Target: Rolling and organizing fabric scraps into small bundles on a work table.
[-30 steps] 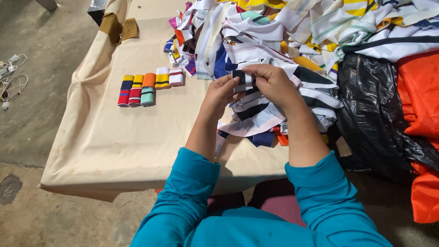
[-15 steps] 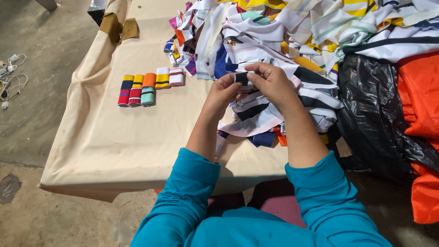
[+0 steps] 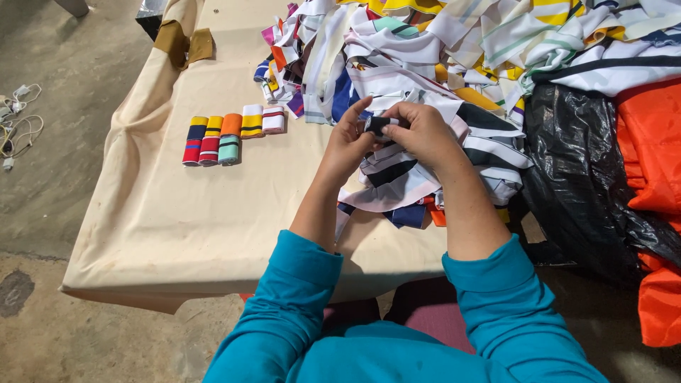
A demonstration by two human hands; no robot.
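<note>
L hand (image 3: pixel 350 142) + R hand (image 3: pixel 424 133) both pinch dark strip (image 3: pixel 377 125) | above fabric pile (image 3: pixel 454 64) | rolls (image 3: pixel 230 131) left on table (image 3: pixel 177 227)

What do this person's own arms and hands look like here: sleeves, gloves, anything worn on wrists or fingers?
Both arms wear long teal sleeves of a soft knit-looking top, pushed up to about the elbow, so the forearms are bare. The left hand and right hand are bare too: no gloves. No watch, bracelet or ring shows in this view. The sleeves are plain, with no visible stripes or markings.
</note>
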